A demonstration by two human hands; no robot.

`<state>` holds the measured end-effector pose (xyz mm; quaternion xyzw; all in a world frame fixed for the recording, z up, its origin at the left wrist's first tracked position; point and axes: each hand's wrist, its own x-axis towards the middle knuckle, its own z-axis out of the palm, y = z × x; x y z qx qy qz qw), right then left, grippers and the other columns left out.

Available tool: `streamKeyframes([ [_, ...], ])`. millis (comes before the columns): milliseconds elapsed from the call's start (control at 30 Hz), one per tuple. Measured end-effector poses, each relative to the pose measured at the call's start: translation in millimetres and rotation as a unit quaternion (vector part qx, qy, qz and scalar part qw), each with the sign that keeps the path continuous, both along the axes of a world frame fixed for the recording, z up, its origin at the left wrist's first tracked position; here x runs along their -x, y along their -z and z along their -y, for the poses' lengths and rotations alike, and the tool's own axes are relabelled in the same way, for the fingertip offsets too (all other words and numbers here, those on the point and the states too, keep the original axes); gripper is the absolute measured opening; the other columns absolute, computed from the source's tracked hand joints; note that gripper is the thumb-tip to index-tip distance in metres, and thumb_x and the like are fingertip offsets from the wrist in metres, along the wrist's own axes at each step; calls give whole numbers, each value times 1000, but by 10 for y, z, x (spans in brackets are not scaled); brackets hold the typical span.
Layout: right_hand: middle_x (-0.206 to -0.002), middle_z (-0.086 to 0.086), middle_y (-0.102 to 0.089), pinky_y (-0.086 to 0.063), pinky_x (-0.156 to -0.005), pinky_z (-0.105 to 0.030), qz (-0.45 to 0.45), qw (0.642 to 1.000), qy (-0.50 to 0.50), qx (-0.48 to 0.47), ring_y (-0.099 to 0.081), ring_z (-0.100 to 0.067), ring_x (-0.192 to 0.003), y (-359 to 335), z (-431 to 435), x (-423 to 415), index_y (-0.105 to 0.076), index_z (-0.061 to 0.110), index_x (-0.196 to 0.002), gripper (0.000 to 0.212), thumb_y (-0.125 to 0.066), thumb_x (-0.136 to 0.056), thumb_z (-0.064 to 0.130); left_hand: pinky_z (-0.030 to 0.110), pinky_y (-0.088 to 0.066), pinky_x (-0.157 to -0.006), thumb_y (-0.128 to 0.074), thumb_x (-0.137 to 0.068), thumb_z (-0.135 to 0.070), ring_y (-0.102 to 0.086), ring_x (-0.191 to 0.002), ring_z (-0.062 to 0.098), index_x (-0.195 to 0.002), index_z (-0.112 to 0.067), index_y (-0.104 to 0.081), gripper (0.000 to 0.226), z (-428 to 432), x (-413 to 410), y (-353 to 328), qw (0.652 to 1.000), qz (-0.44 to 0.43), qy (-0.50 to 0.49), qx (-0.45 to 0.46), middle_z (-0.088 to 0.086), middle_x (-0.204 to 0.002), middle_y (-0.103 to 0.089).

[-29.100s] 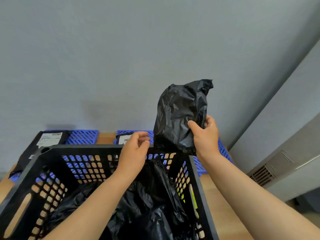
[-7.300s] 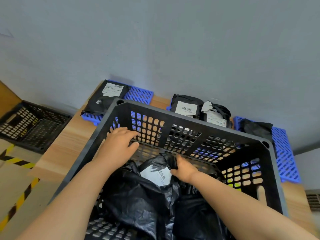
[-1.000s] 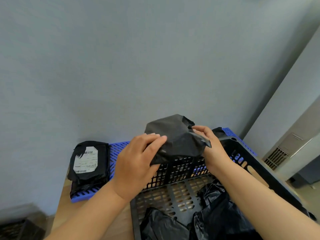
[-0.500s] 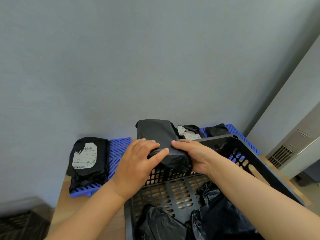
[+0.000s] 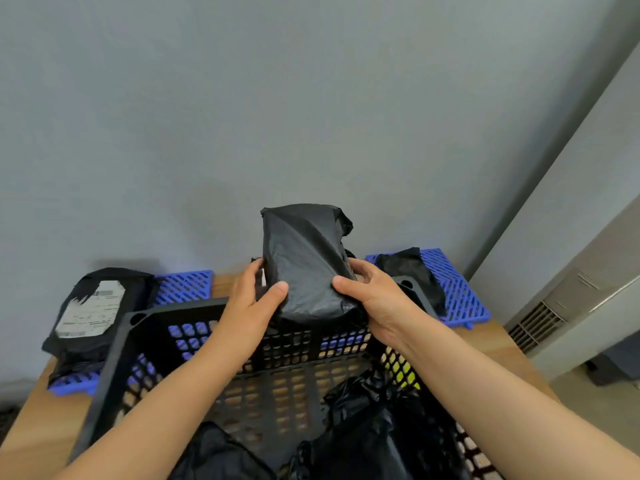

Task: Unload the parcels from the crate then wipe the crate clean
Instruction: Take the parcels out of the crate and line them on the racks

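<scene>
A black perforated crate (image 5: 162,320) stands on the wooden table in front of me. Both hands hold a black plastic-wrapped parcel (image 5: 304,258) above the crate's far rim: my left hand (image 5: 254,303) grips its left side with the thumb across the front, and my right hand (image 5: 370,292) grips its right side. More black parcels (image 5: 363,441) lie inside the crate at the near right and near middle. The crate floor shows bare between my arms.
Blue slatted pallets lie along the grey wall behind the crate. The left blue pallet (image 5: 183,289) carries a black parcel with a white label (image 5: 93,310). The right blue pallet (image 5: 453,289) carries a black parcel (image 5: 408,271). A vent (image 5: 533,327) sits low on the right wall.
The parcel in my hands has tipped up from lying flat and now stands more upright over the crate's far rim. My view has shifted right, showing the right pallet.
</scene>
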<state>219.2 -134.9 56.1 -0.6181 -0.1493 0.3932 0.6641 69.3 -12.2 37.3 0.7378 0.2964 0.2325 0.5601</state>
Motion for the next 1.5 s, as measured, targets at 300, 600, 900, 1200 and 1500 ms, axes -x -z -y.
streamKeyframes([
  [300, -117, -3, -64, -53, -90, -34, 47, 999, -16, -15, -64, -18, -105, 132, 564, -981, -52, 15, -124, 43, -68, -85, 9, 22, -48, -78, -64, -88, -24, -61, -100, 7, -132, -30, -38, 51, 761, -1057, 59, 980, 64, -69, 174, -7, -115, -59],
  [600, -120, 0, -60, -53, -84, -23, 86, 996, -3, 11, -63, -9, -102, 215, 879, -1252, -50, 22, -130, 44, -64, -89, 20, 25, -48, -84, -64, -88, -26, -59, -104, 9, -136, -32, -35, 56, 1003, -1445, 26, 982, 70, -90, 153, -4, -121, -56],
  [900, -114, -1, -67, -53, -91, -47, -22, 999, 38, -15, -65, -20, -103, 364, 1077, -1509, -59, 24, -114, 27, -64, -89, 19, 23, -48, -87, -63, -88, -30, -55, -111, 6, -136, -37, -37, 55, 1222, -1806, 131, 989, 67, -41, 122, -9, -125, -53],
  [1200, -104, -3, -69, -57, -80, -41, -94, 991, 83, -38, -65, -19, -95, 779, 1551, -2486, -62, 19, -105, 14, -55, -94, 14, 31, -53, -80, -51, -94, -23, -61, -90, 4, -141, -20, -35, 50, 1516, -2407, 109, 997, 11, -70, -3, -15, -105, -58],
  [1500, -115, -11, -64, -58, -76, -36, -28, 987, 131, 87, -66, -23, -93, 1400, 1890, -3796, -55, 12, -124, 33, -61, -92, 12, 39, -29, -102, -51, -89, -38, -46, -119, 22, -131, -18, -48, 46, 1616, -3029, 328, 878, -322, -60, -348, 0, -118, -61],
])
